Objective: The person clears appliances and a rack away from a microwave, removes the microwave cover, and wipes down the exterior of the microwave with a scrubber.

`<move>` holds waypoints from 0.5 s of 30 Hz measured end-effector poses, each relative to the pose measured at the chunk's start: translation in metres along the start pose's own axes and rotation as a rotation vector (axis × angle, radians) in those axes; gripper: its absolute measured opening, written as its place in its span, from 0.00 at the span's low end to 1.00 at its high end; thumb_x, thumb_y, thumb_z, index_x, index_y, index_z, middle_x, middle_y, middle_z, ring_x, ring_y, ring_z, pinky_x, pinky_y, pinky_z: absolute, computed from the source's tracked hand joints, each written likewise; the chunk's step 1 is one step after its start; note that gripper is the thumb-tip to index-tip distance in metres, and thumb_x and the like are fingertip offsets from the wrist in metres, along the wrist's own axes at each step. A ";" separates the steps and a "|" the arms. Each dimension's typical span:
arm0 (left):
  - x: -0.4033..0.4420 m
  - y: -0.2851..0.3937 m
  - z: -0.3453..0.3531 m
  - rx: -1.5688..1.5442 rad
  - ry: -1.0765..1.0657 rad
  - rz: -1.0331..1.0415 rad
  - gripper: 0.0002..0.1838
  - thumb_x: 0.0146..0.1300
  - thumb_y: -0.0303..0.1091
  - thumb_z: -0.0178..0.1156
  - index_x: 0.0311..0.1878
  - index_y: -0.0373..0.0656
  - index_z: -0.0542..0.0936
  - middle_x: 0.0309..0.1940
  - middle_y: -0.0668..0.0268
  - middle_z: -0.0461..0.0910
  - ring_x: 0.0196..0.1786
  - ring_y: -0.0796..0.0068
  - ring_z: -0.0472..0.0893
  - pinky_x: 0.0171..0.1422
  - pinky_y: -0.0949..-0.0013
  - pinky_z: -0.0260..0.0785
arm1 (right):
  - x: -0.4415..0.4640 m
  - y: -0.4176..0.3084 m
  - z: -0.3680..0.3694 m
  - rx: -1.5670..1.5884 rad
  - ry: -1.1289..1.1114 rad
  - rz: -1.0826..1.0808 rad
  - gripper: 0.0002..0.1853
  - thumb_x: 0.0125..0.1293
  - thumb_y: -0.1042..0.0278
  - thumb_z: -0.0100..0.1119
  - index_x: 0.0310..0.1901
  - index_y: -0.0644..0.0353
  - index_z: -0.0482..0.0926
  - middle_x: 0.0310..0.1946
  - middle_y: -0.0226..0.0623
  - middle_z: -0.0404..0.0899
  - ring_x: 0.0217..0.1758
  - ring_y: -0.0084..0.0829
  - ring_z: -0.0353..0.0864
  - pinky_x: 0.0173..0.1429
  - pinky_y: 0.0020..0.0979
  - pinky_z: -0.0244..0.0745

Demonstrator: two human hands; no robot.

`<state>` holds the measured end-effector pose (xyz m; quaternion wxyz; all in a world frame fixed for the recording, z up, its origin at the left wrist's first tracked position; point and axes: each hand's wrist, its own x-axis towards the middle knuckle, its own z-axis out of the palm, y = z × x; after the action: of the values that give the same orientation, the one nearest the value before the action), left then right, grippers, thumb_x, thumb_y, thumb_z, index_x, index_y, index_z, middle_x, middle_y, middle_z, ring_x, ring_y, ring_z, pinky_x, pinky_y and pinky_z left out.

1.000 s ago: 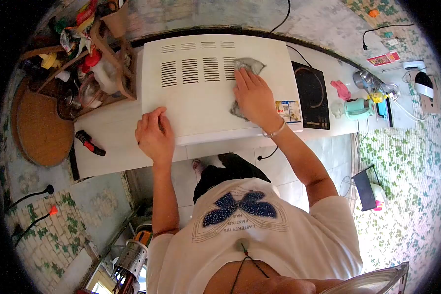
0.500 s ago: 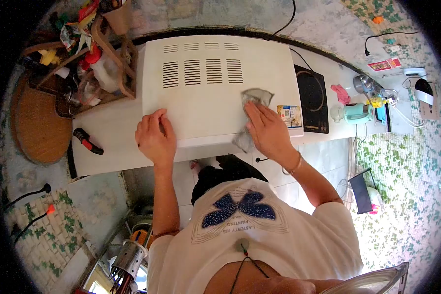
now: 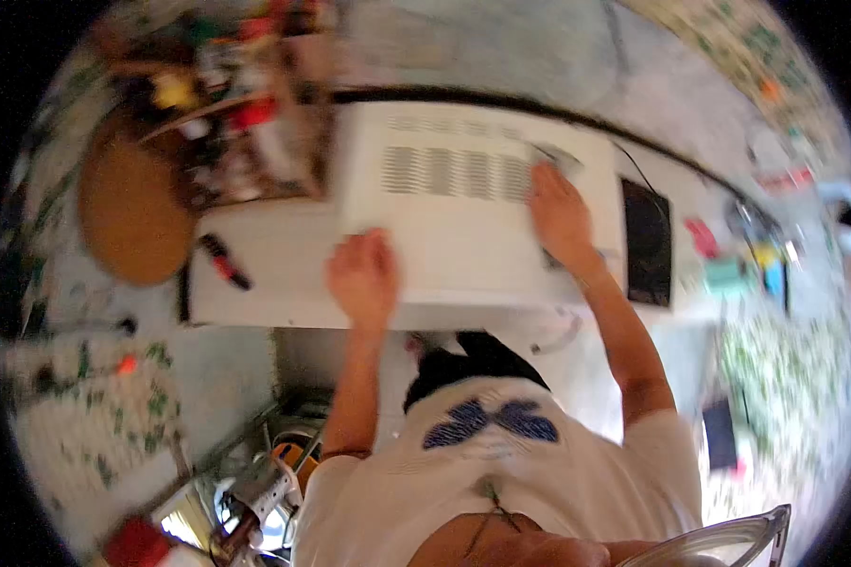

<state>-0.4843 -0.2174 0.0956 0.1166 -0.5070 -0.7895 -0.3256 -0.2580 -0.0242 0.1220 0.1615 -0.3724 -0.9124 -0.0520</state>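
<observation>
A white box-shaped appliance (image 3: 454,250) with slotted vents on its top stands on the counter in front of me. My right hand (image 3: 562,222) is on the appliance top, beside the vents, with its fingers over a grey cloth (image 3: 565,159). Parts of the cloth stick out beyond the fingertips and below the palm. My left hand (image 3: 363,279) rests at the near left corner of the appliance and holds no loose object; its fingers look loosely bent, with the thumb apart. Motion blurs both hands.
Left of the appliance, a wooden rack (image 3: 303,142) holds bottles and packets. A red-and-black handled tool (image 3: 225,262) lies on the counter near a round brown board (image 3: 134,213). To the right are a black cooktop (image 3: 647,246), a pink cloth (image 3: 701,238) and a teal item (image 3: 728,277).
My right hand has pushed the cloth away from me, from the near right part of the appliance top to beside the vents. My left hand stays at the corner. The whole view has shifted.
</observation>
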 end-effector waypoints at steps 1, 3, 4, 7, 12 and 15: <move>0.002 0.004 -0.003 0.064 0.091 0.008 0.06 0.53 0.33 0.56 0.35 0.46 0.77 0.28 0.64 0.75 0.34 0.62 0.74 0.38 0.56 0.63 | 0.008 -0.006 -0.008 0.112 -0.192 0.160 0.22 0.63 0.68 0.47 0.58 0.66 0.66 0.59 0.48 0.67 0.64 0.43 0.64 0.67 0.36 0.60; 0.000 0.005 0.001 0.088 0.031 -0.057 0.04 0.54 0.34 0.56 0.32 0.46 0.75 0.26 0.63 0.73 0.32 0.62 0.73 0.37 0.56 0.62 | 0.001 0.007 0.006 0.161 -0.124 0.096 0.23 0.64 0.69 0.44 0.61 0.66 0.64 0.63 0.49 0.62 0.67 0.45 0.60 0.70 0.39 0.52; 0.001 0.010 -0.003 -0.013 0.034 -0.022 0.04 0.53 0.33 0.56 0.31 0.46 0.74 0.25 0.62 0.73 0.32 0.62 0.72 0.36 0.57 0.62 | -0.006 0.010 0.001 0.191 -0.095 0.061 0.24 0.64 0.69 0.45 0.61 0.67 0.64 0.64 0.49 0.61 0.68 0.45 0.58 0.71 0.39 0.50; 0.002 0.018 -0.012 -0.054 0.165 -0.024 0.06 0.50 0.32 0.57 0.33 0.45 0.75 0.27 0.63 0.72 0.33 0.61 0.73 0.37 0.58 0.63 | -0.012 0.008 -0.014 0.219 -0.005 -0.105 0.23 0.66 0.67 0.45 0.61 0.68 0.63 0.62 0.51 0.62 0.66 0.46 0.59 0.70 0.39 0.51; -0.004 0.020 -0.014 -0.057 0.084 -0.133 0.06 0.54 0.33 0.56 0.35 0.46 0.75 0.30 0.63 0.74 0.37 0.62 0.74 0.44 0.60 0.65 | -0.015 0.026 0.013 0.125 0.000 -0.188 0.25 0.71 0.58 0.38 0.63 0.67 0.61 0.63 0.51 0.60 0.67 0.48 0.58 0.69 0.41 0.51; 0.000 0.016 -0.014 -0.080 0.039 -0.141 0.06 0.54 0.32 0.56 0.35 0.46 0.75 0.31 0.64 0.75 0.38 0.63 0.74 0.44 0.61 0.65 | -0.007 0.026 0.013 0.142 0.001 -0.192 0.27 0.72 0.54 0.34 0.63 0.67 0.61 0.63 0.50 0.60 0.67 0.48 0.57 0.69 0.41 0.52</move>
<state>-0.4717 -0.2221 0.1126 0.0883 -0.4479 -0.8074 -0.3739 -0.2387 -0.0075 0.1066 0.1821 -0.2712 -0.9452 -0.0026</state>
